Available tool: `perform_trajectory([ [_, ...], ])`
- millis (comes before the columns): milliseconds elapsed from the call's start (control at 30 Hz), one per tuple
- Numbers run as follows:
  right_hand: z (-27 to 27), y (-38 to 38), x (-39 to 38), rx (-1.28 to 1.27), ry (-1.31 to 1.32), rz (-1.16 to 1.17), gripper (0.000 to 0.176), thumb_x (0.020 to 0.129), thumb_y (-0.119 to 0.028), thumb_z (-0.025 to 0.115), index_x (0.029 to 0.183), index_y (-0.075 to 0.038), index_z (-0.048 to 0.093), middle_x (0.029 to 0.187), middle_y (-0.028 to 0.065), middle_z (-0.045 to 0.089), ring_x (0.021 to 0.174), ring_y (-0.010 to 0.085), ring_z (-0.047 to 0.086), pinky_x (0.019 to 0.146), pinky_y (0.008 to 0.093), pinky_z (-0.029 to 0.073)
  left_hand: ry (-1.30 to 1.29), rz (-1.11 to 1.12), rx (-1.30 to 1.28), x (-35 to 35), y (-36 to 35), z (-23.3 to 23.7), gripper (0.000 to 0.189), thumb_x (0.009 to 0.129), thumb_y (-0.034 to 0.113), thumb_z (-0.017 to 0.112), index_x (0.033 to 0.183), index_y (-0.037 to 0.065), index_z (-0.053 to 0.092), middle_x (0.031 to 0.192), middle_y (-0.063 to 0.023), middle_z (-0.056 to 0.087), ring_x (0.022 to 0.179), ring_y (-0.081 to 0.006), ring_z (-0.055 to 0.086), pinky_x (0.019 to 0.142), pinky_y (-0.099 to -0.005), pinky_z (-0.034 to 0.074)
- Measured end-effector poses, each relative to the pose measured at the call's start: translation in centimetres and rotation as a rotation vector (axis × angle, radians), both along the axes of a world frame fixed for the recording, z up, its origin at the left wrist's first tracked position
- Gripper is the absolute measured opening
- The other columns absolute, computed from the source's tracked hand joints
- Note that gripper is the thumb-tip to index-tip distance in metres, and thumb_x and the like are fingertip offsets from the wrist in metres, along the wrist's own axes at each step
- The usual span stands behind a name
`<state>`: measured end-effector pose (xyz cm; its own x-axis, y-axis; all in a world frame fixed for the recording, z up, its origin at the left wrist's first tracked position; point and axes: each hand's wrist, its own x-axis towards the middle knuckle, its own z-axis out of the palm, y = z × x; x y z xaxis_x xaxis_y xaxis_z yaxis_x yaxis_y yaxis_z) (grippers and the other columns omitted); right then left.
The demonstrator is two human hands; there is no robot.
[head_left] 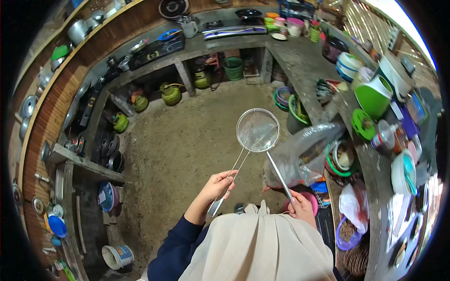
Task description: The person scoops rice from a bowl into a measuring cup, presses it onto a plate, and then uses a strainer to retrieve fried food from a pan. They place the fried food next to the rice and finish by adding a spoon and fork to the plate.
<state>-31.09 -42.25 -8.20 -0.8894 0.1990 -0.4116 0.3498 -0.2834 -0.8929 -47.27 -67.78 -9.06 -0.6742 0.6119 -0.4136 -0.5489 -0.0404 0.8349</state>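
A round wire-mesh strainer (258, 130) is held out over the floor, its long wire handle running down to my left hand (219, 186). The fingers of my left hand are closed round that handle, and the flat handle end shows below them. My right hand (301, 208) grips the lower end of a long metal utensil (280, 178). The utensil's upper tip is at the strainer's lower rim; whether they touch I cannot tell.
A concrete counter (300, 61) curves round the room with stoves and containers on it. Green gas cylinders (171, 95) stand beneath. A large plastic bag (304, 152) lies right of the strainer. A white bucket (117, 257) is at lower left.
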Motion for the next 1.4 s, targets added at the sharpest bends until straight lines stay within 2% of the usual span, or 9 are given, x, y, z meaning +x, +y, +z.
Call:
perform_trajectory([
  [200, -1.5, 1.6, -9.5, 0.001, -0.058, 0.096, 0.031, 0.089, -0.009, 0.043, 0.119, -0.002, 0.046, 0.059, -0.0017, 0.043, 0.046, 0.0030, 0.034, 0.040, 0.0169, 0.027, -0.053, 0.050, -0.084, -7.3, 0.6, -1.7, 0.036, 0.088, 0.012, 0.042, 0.123, 0.003, 0.042, 0.066, -0.0010, 0.051, 0.044, -0.0080, 0.044, 0.041, -0.0205, 0.037],
  [333, -4.0, 4.9, -16.6, -0.082, -0.042, 0.042, 0.031, 0.089, -0.012, 0.045, 0.118, 0.000, 0.046, 0.060, -0.0018, 0.045, 0.045, 0.0032, 0.035, 0.039, 0.0169, 0.027, -0.016, -0.006, -0.114, -14.4, 3.8, -2.4, 0.038, 0.087, 0.014, 0.045, 0.123, 0.003, 0.040, 0.067, -0.0003, 0.051, 0.045, -0.0076, 0.045, 0.041, -0.0201, 0.037],
  [533, -3.7, 12.1, -29.7, -0.001, 0.064, 0.073, 0.032, 0.090, -0.012, 0.044, 0.120, -0.002, 0.045, 0.061, -0.0021, 0.044, 0.049, 0.0033, 0.038, 0.042, 0.0174, 0.031, 0.038, -0.043, -0.221, -26.3, 11.2, -2.0, 0.047, 0.084, 0.012, 0.049, 0.129, 0.013, 0.037, 0.071, 0.0016, 0.051, 0.048, -0.0044, 0.043, 0.040, -0.0171, 0.031],
  [600, -3.0, 14.2, -33.6, 0.043, 0.064, 0.045, 0.031, 0.090, -0.012, 0.044, 0.119, -0.003, 0.045, 0.059, -0.0008, 0.042, 0.046, 0.0035, 0.033, 0.040, 0.0175, 0.027, 0.031, -0.037, -0.204, -30.1, 14.3, -1.7, 0.048, 0.084, 0.011, 0.048, 0.130, 0.013, 0.035, 0.070, 0.0012, 0.049, 0.048, -0.0054, 0.042, 0.042, -0.0183, 0.032],
  [733, -2.1, 18.5, -40.4, 0.102, 0.064, 0.056, 0.032, 0.089, -0.011, 0.045, 0.120, -0.001, 0.045, 0.061, -0.0036, 0.043, 0.050, 0.0029, 0.038, 0.043, 0.0172, 0.031, 0.052, -0.028, -0.138, -37.1, 18.6, -1.9, 0.048, 0.084, 0.009, 0.045, 0.130, 0.012, 0.034, 0.067, 0.0008, 0.047, 0.048, -0.0069, 0.041, 0.043, -0.0193, 0.032],
  [933, -2.0, 21.5, -51.1, 0.104, 0.076, 0.075, 0.031, 0.090, -0.012, 0.045, 0.119, -0.001, 0.045, 0.060, -0.0024, 0.043, 0.049, 0.0034, 0.037, 0.042, 0.0172, 0.030, 0.014, 0.052, -0.031, -46.6, 21.7, -2.7, 0.047, 0.084, 0.006, 0.044, 0.130, 0.010, 0.033, 0.063, 0.0003, 0.044, 0.048, -0.0077, 0.038, 0.044, -0.0195, 0.032],
  [1000, -2.5, 21.5, -55.6, 0.010, 0.073, 0.044, 0.031, 0.090, -0.013, 0.045, 0.119, -0.001, 0.045, 0.060, -0.0017, 0.043, 0.049, 0.0038, 0.037, 0.042, 0.0173, 0.031, 0.033, 0.083, -0.056, -50.6, 22.2, -3.2, 0.048, 0.084, 0.006, 0.044, 0.130, 0.008, 0.033, 0.062, 0.0006, 0.043, 0.048, -0.0074, 0.038, 0.044, -0.0194, 0.031],
  [1133, -2.3, 21.5, -66.2, 0.008, 0.104, 0.064, 0.031, 0.090, -0.013, 0.045, 0.119, -0.001, 0.046, 0.062, -0.0007, 0.044, 0.050, 0.0045, 0.038, 0.042, 0.0175, 0.031, 0.051, 0.131, -0.045, -59.9, 23.1, -2.9, 0.054, 0.082, 0.002, 0.044, 0.132, 0.004, 0.026, 0.063, 0.0005, 0.044, 0.045, -0.0070, 0.037, 0.040, -0.0201, 0.030],
  [1400, -1.4, 23.7, -85.9, -0.002, 0.145, 0.035, 0.032, 0.091, -0.013, 0.043, 0.121, -0.002, 0.043, 0.061, -0.0011, 0.042, 0.050, 0.0039, 0.036, 0.043, 0.0172, 0.030, 0.105, 0.110, 0.012, -80.4, 25.6, -0.8, 0.056, 0.080, 0.000, 0.047, 0.133, 0.004, 0.028, 0.059, 0.0026, 0.040, 0.044, -0.0060, 0.034, 0.041, -0.0202, 0.028],
])
